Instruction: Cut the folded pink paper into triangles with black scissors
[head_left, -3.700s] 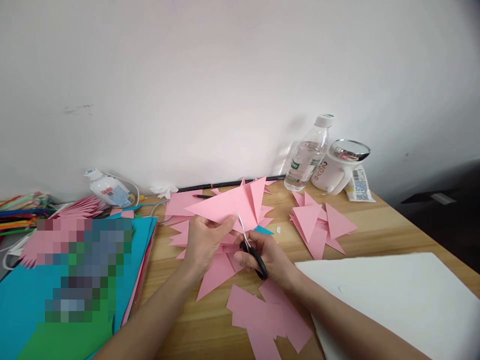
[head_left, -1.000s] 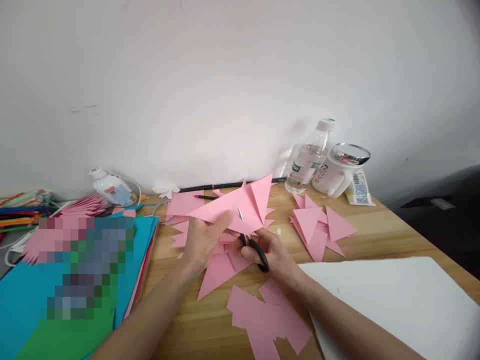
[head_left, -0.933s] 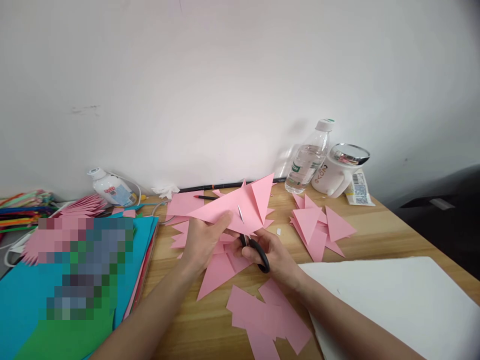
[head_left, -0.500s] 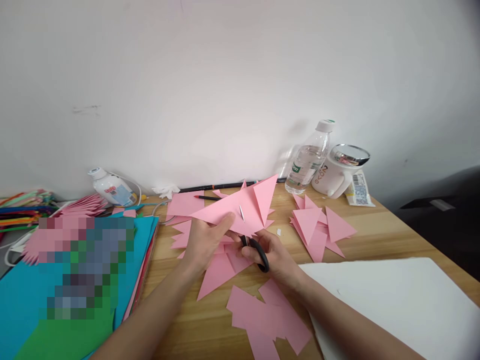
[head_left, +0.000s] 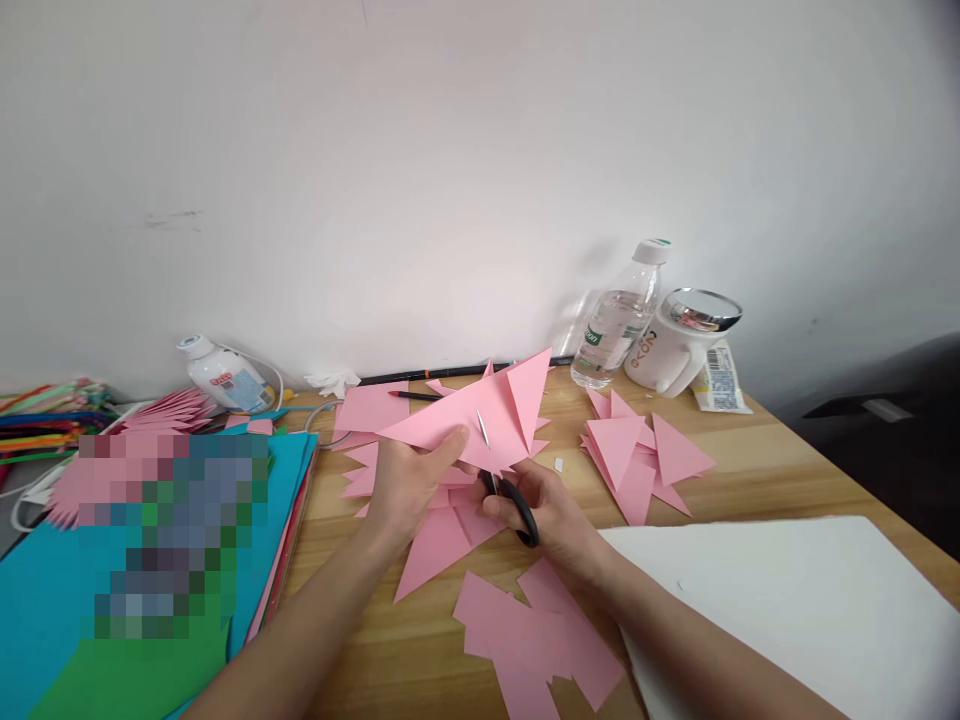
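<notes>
Between thumb and fingers, my left hand (head_left: 412, 478) pinches a sheet of pink paper (head_left: 442, 415) raised above the table. The sheet's right end has a folded, pointed flap. My right hand (head_left: 546, 505) grips black-handled scissors (head_left: 525, 512) from the right. One scissor blade shows on the near face of the sheet, and the other is hidden behind it. Beneath the hands lie more pink paper pieces (head_left: 435, 548), with pink strips (head_left: 525, 630) nearer to me. Several pink triangles (head_left: 634, 460) are piled to the right.
A water bottle (head_left: 616, 320) and a white mug (head_left: 671, 350) stand at the back right by the wall. A white board (head_left: 780, 600) covers the right front. On the left are blue sheets (head_left: 37, 590), a small white bottle (head_left: 225, 378) and bundled coloured stems (head_left: 49, 430).
The pink sheet has shifted very slightly to the left with my left hand. Both hands otherwise keep their places, and the scissors have barely moved.
</notes>
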